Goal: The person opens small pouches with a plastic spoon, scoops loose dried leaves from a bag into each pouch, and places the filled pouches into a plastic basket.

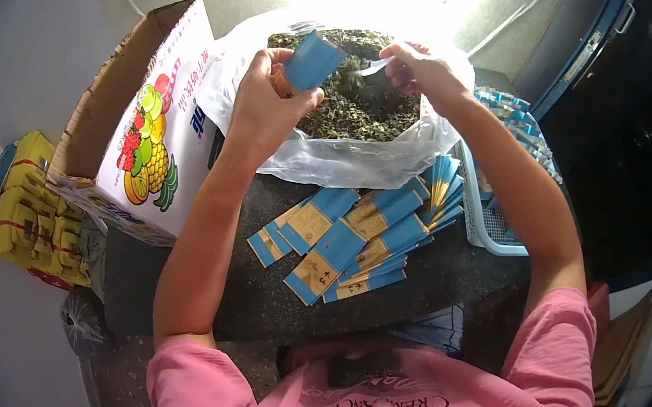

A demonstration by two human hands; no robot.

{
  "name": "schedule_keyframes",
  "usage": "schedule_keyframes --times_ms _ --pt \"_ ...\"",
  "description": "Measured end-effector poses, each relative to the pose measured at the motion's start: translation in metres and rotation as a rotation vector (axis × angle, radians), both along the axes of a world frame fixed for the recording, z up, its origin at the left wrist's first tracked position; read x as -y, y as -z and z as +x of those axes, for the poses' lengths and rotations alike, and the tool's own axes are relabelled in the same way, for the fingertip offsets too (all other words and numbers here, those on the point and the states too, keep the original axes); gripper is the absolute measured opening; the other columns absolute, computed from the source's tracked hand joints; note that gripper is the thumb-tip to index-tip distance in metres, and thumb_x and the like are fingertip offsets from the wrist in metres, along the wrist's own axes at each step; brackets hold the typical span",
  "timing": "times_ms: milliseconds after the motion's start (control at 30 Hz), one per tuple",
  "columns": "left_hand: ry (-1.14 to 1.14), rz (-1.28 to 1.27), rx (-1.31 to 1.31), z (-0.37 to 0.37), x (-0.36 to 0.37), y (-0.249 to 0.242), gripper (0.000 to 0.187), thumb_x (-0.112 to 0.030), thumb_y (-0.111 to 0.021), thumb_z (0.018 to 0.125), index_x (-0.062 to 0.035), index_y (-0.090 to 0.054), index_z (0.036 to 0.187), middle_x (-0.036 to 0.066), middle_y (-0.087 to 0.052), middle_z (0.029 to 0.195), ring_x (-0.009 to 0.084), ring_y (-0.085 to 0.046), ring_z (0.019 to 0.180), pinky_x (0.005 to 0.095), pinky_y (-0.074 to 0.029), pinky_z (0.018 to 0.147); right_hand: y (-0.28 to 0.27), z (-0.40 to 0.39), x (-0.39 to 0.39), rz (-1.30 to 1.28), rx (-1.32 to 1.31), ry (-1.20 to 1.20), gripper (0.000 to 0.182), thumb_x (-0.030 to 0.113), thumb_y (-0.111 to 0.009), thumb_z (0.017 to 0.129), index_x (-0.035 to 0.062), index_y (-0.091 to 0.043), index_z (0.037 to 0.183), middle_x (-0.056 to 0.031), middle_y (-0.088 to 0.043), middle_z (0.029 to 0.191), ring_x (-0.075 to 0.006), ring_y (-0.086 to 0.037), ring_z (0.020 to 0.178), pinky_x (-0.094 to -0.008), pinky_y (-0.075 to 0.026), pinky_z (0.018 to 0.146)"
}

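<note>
Over a large clear plastic bag [313, 168] of dried green leaves [364, 119], which look like loose tea, I hold a blue and tan packet [313, 60]. The fingers and thumb of my left hand [271, 99] grip it, its end tilted up to the right. My right hand [428, 72] pinches a pale spoon [376, 67] whose tip is close to the leaves. On the dark table in front of the bag lies a loose, overlapping pile of flat blue and tan packets [336, 244].
A white fruit-printed cardboard box [164, 118] stands open at the left of the bag. On the right, a light blue plastic basket [474, 216] holds several blue packets [516, 122]. Yellow packages [32, 216] are stacked at the far left. A bright light glares behind the bag.
</note>
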State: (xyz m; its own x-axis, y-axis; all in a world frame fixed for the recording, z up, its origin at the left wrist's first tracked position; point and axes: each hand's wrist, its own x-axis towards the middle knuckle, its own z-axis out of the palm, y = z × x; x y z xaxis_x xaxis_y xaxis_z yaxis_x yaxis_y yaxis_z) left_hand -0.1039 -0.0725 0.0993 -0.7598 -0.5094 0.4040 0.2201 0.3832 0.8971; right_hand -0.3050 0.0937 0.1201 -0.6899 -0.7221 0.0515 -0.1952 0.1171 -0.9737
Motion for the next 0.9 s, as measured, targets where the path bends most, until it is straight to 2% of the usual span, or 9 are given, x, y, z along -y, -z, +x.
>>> schedule_keyframes --times_ms 167,200,233,300,467,533,700,833,900 --pt "0.004 -0.104 0.062 -0.008 -0.007 0.001 0.057 -0.017 -0.075 0.072 0.0015 -0.05 0.121 0.013 -0.065 0.101 0.0183 -0.065 0.09 0.0324 -0.052 0.081 -0.035 -0.002 -0.02 -0.103 -0.084 -0.009 0.024 0.029 -0.061 0.094 0.0072 -0.066 0.1 0.001 -0.057 0.073 -0.0071 -0.052 0.066 -0.0229 -0.041 0.056" --pt "0.016 -0.11 0.099 -0.008 -0.01 -0.003 0.052 -0.008 -0.074 0.076 0.0008 -0.049 0.121 0.008 -0.062 0.103 0.0114 -0.062 0.091 0.0267 -0.051 0.082 -0.041 0.0 -0.023 -0.11 -0.132 -0.002 0.027 0.031 -0.058 0.095 0.0052 -0.066 0.1 0.0009 -0.056 0.072 -0.0077 -0.05 0.065 -0.0227 -0.04 0.056" --pt "0.017 -0.11 0.099 -0.01 -0.013 -0.003 0.052 -0.008 -0.074 0.076 0.0008 -0.049 0.121 0.008 -0.062 0.103 0.0114 -0.062 0.091 0.0267 -0.051 0.082 -0.049 0.003 -0.025 -0.11 -0.132 -0.001 0.027 0.031 -0.058 0.095 0.0052 -0.066 0.1 0.0009 -0.056 0.072 -0.0077 -0.05 0.065 -0.0227 -0.04 0.056" --pt "-0.003 -0.099 0.088 -0.017 -0.015 -0.002 0.057 -0.017 -0.075 0.072 0.0007 -0.051 0.12 0.014 -0.066 0.1 0.0184 -0.065 0.09 0.032 -0.051 0.083 -0.062 0.007 -0.029 -0.041 -0.3 -0.078 0.028 0.031 -0.053 0.097 0.0053 -0.065 0.1 0.0003 -0.056 0.072 -0.0083 -0.049 0.064 -0.0227 -0.039 0.056" --pt "-0.026 -0.149 0.045 -0.032 -0.023 0.001 0.056 -0.017 -0.075 0.072 0.0 -0.052 0.119 0.014 -0.066 0.099 0.0192 -0.065 0.089 0.0322 -0.051 0.08 -0.07 0.031 -0.025 0.014 -0.629 -0.225 0.026 0.026 -0.051 0.097 0.0055 -0.067 0.103 -0.0027 -0.062 0.08 -0.0102 -0.055 0.071 -0.0244 -0.044 0.062" --pt "-0.041 -0.156 0.029 -0.033 -0.024 0.003 0.056 -0.018 -0.076 0.072 -0.0002 -0.052 0.119 0.014 -0.066 0.099 0.0193 -0.065 0.088 0.0324 -0.052 0.079 -0.068 0.04 -0.026 -0.071 -0.944 -0.267 0.025 0.021 -0.051 0.097 0.0035 -0.067 0.105 -0.0042 -0.066 0.092 -0.0125 -0.058 0.079 -0.0269 -0.048 0.07" --pt "-0.016 -0.06 -0.023 -0.025 -0.02 -0.001 0.053 -0.012 -0.075 0.073 0.0002 -0.051 0.119 0.013 -0.066 0.096 0.0166 -0.066 0.087 0.031 -0.052 0.078 -0.067 0.02 -0.033 -0.155 -0.985 -0.126 0.026 0.018 -0.049 0.096 0.0022 -0.067 0.106 -0.0056 -0.067 0.096 -0.0131 -0.058 0.083 -0.0282 -0.049 0.072" --pt "-0.001 -0.042 -0.061 -0.015 -0.018 -0.007 0.053 -0.01 -0.075 0.074 0.0012 -0.05 0.12 0.013 -0.066 0.095 0.0151 -0.065 0.085 0.0296 -0.052 0.078 -0.035 -0.003 -0.018 0.218 -0.901 -0.017 0.037 0.033 -0.047 0.094 0.0043 -0.067 0.107 -0.0061 -0.064 0.083 -0.014 -0.057 0.07 -0.0286 -0.047 0.066" --pt "-0.004 -0.033 -0.048 -0.01 -0.015 -0.008 0.055 -0.011 -0.076 0.074 0.0018 -0.049 0.121 0.013 -0.067 0.094 0.0146 -0.066 0.083 0.0288 -0.052 0.077 -0.006 -0.007 0.002 0.33 -0.809 0.01 0.035 0.032 -0.048 0.095 0.0055 -0.067 0.105 -0.0044 -0.064 0.082 -0.0125 -0.057 0.068 -0.0274 -0.047 0.063"
